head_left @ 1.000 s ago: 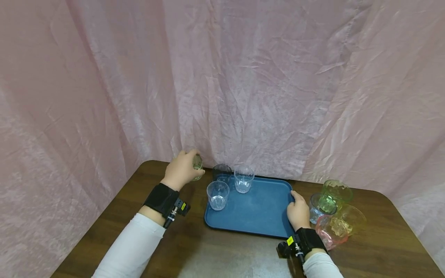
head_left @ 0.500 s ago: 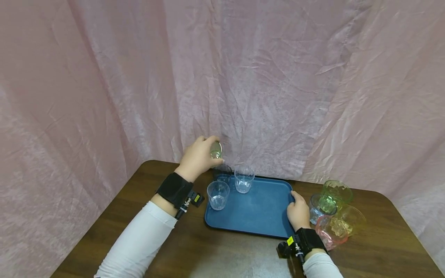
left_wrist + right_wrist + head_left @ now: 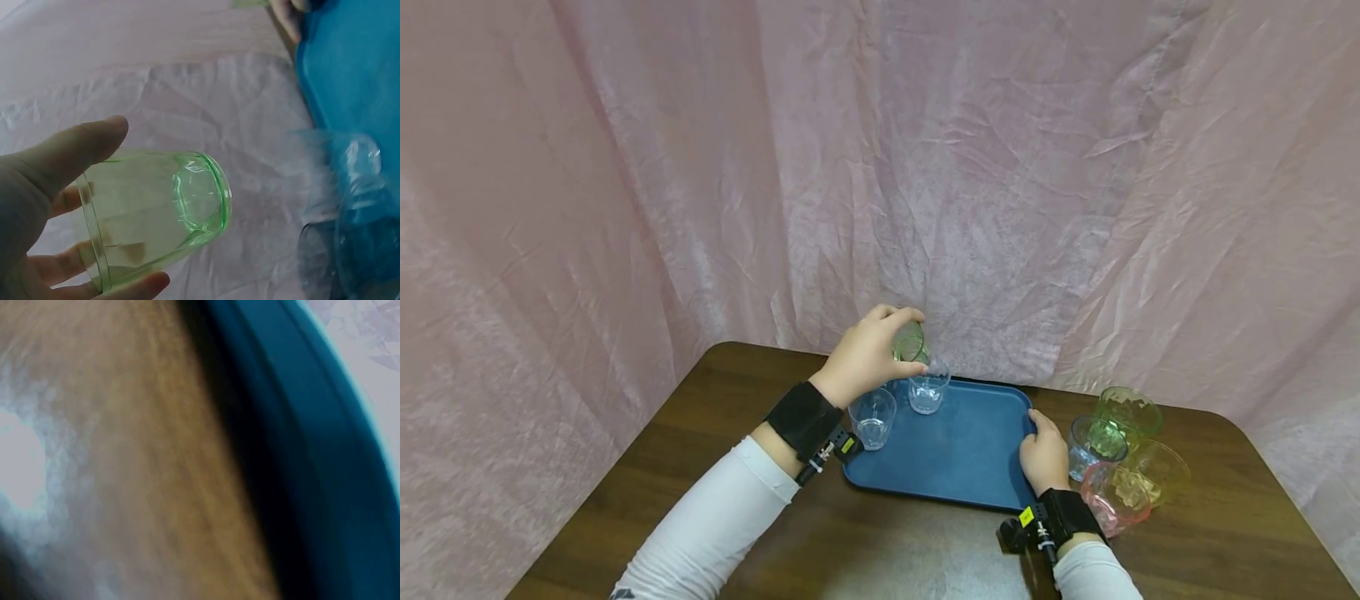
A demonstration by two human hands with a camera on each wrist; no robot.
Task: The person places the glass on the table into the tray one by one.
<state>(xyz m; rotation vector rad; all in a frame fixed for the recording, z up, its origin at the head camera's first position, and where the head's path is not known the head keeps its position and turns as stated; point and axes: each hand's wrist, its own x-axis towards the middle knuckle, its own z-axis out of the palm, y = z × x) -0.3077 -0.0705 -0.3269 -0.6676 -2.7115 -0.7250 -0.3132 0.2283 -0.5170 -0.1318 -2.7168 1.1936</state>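
Observation:
My left hand (image 3: 868, 354) grips a green clear tumbler (image 3: 908, 342), raised over the far left part of the blue tray (image 3: 958, 454). In the left wrist view this tumbler (image 3: 156, 215) lies sideways, thumb on one side and fingers round the other near the rim. Two colourless tumblers stand on the tray: one (image 3: 928, 393) just below the held tumbler, one (image 3: 872, 421) nearer the front. A dark grey tumbler (image 3: 315, 253) shows in the left wrist view; the left hand hides it from the head camera. My right hand (image 3: 1045, 457) holds the tray's right edge.
Right of the tray stand a green tumbler (image 3: 1127, 412), a bluish one (image 3: 1093, 450), a pink one (image 3: 1116, 500) and a yellow one (image 3: 1161, 471), close together beside the right hand. A pink curtain (image 3: 970, 183) hangs behind the wooden table (image 3: 1240, 500).
My left hand has carried the green tumbler rightward from beside the tray, rising over the dark grey tumbler, then lowering slightly over the tray's far left part. The right hand has stayed put.

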